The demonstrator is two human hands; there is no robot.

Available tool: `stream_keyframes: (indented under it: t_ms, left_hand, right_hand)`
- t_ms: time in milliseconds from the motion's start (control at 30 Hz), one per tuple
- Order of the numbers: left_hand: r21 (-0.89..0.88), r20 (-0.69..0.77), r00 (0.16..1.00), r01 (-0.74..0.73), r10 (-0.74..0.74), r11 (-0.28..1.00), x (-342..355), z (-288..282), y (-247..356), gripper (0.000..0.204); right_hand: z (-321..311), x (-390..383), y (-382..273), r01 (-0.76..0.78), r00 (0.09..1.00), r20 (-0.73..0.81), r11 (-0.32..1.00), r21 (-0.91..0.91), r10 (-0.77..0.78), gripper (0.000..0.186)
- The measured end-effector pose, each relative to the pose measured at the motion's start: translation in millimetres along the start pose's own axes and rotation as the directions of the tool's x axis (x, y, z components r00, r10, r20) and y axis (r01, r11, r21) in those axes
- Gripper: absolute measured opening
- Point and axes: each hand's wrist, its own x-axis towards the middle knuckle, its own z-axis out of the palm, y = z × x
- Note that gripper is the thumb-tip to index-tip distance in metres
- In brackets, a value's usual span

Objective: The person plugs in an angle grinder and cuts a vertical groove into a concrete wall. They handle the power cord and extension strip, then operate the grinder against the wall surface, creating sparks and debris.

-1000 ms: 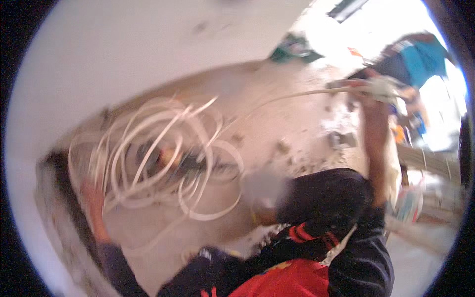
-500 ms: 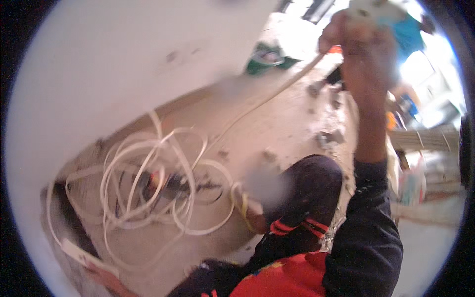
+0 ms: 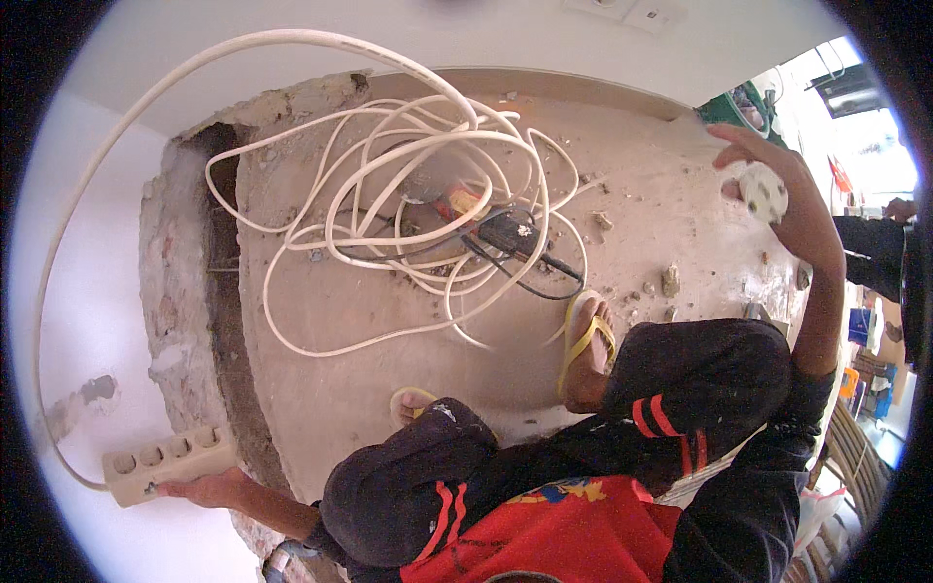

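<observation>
My left hand (image 3: 201,486) grips a cream power strip (image 3: 173,454) at the lower left, against the pale wall. Its white cable (image 3: 58,253) arches high and runs into loose loops spread over the dusty floor. A black and orange tool (image 3: 502,233) with a dark cord lies among the loops, partly hidden. My right hand (image 3: 782,165) is raised at the upper right, fingers apart and reaching out. A white, dark-spotted piece (image 3: 763,194) shows by its palm; I cannot tell whether it touches it.
A broken-out channel (image 3: 233,330) runs along the left. Rubble (image 3: 670,281) lies near my sandalled foot (image 3: 590,345). A green container (image 3: 729,112) stands at the back right, below wall sockets (image 3: 651,15). A person's dark sleeve or leg (image 3: 865,253) shows at the right edge.
My right hand has come lower and right in view; the cable no longer runs to it. A high cable arc has appeared on the left. The coils sit higher in view as the camera turned.
</observation>
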Motion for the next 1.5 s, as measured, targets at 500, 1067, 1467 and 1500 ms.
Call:
stream_keyframes:
  t_ms: [500, 1067, 1467, 1500]
  left_hand:
    - [0.091, 0.189, 0.948, 0.243, -0.256, 0.966, -45.2, 2.8, -69.2, 0.056]
    - [0.441, 0.781, 0.226, 0.462, -0.583, 0.770, -228.1, 166.4, -139.3, 0.056]
    - [0.515, 0.752, 0.159, 0.464, -0.640, 0.721, -228.4, 160.1, -148.9, 0.056]
    - [0.518, 0.752, 0.156, 0.463, -0.641, 0.719, -228.6, 161.3, -149.3, 0.056]
  right_hand:
    - [26.8, -9.5, 223.0, -0.081, 0.709, -0.648, 0.945, 0.317, 0.278, 0.040]
    - [-183.7, 31.6, -121.8, 0.469, 0.528, -0.850, 0.835, 0.288, -0.003, 0.047]
    - [-132.5, 49.1, -66.9, 0.199, 0.710, -0.704, 0.956, 0.215, 0.011, 0.028]
    - [-122.9, 49.9, -58.9, 0.112, 0.800, -0.600, 0.985, 0.132, -0.011, 0.029]
